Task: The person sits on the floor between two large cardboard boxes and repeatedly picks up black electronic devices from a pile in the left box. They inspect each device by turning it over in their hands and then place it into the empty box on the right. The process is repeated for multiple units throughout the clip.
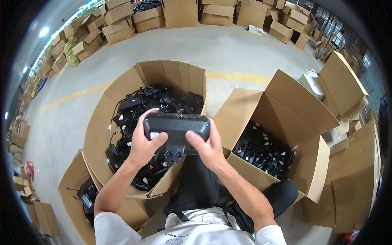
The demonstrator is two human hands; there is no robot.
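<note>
Between my two hands is a black plastic device housing (176, 132), wide at the top with a narrower lower part and round knobs or sockets at its bottom edge. My left hand (146, 141) grips its left end, thumb on the face near a small white label. At the right end my right hand (207, 143) holds it the same way, thumb pressed on the face. The housing is held over the near edge of a large cardboard box (96, 122), which contains a heap of black devices and cables (134, 102) with small white tags or connectors.
To the right, an open cardboard box (286, 100) holds black cables with white connectors (261, 153). A smaller box (69, 179) at lower left contains black parts (87, 198). More cartons (347, 179) stand at far right, and stacked boxes (179, 14) line the far side.
</note>
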